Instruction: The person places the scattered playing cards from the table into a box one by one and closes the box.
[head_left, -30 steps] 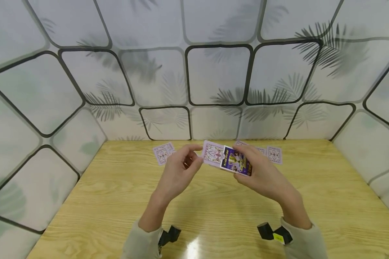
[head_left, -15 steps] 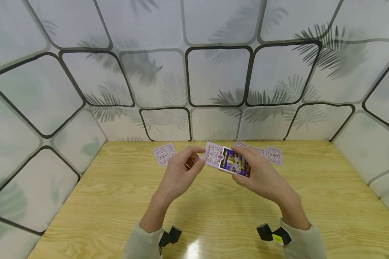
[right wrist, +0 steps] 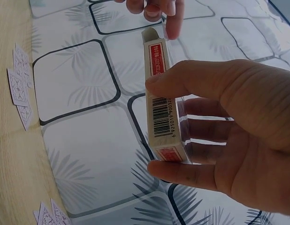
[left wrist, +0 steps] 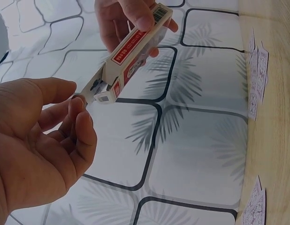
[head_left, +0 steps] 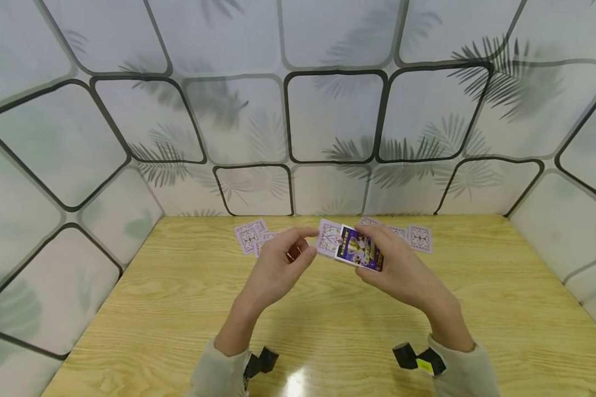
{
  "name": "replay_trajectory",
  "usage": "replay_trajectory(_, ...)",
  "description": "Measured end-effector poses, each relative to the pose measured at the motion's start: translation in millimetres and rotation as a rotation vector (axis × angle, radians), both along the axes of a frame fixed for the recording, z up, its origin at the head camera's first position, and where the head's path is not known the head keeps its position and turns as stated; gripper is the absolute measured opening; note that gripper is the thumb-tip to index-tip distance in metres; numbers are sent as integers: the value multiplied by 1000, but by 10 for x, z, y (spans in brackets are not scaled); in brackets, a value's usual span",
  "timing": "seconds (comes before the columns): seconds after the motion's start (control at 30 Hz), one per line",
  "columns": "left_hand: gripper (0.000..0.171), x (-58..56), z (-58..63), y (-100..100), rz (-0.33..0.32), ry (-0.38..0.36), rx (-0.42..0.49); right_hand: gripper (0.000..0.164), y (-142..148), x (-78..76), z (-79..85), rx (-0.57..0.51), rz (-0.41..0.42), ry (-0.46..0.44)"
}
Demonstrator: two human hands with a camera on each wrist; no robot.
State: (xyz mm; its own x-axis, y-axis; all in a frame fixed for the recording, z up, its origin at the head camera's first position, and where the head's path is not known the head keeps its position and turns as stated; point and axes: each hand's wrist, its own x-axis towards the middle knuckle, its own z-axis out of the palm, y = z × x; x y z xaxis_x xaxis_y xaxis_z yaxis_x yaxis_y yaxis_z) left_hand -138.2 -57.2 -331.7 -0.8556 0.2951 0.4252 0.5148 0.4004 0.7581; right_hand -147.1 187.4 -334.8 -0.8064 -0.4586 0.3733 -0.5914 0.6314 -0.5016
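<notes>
My right hand (head_left: pixel 404 264) grips a purple card box (head_left: pixel 360 249), tilted above the table, fingers round its sides. A playing card (head_left: pixel 329 238) with a patterned lilac back sticks out of its left end; whether several lie together cannot be told. My left hand (head_left: pixel 275 267) holds that protruding end, thumb and forefinger at its outer edge. In the left wrist view, black marks show on the face of the card (left wrist: pixel 92 87), beside the open box flap. The right wrist view shows the thumb lying on the narrow, barcoded side of the box (right wrist: pixel 161 117).
Face-down cards (head_left: pixel 250 236) lie behind the left hand, partly overlapping. More face-down cards (head_left: pixel 420 238) lie behind the right hand, which partly hides them. A patterned wall covering (head_left: pixel 335 116) rises at the back edge of the wooden table (head_left: pixel 318 320).
The protruding card has slid rightward, further into the box, with the left hand following it. The box has shifted slightly left. More of the left-hand table cards shows.
</notes>
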Motion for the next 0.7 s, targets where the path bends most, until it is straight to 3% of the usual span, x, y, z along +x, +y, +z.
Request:
replay_trajectory(0.37, 29, 12, -11, 10, -46, -21, -32, 67, -1, 2, -8, -1, 0, 8)
replay_trajectory(0.7, 27, 8, -5, 21, -47, -14, -51, 67, 4, -5, -13, -5, -7, -16)
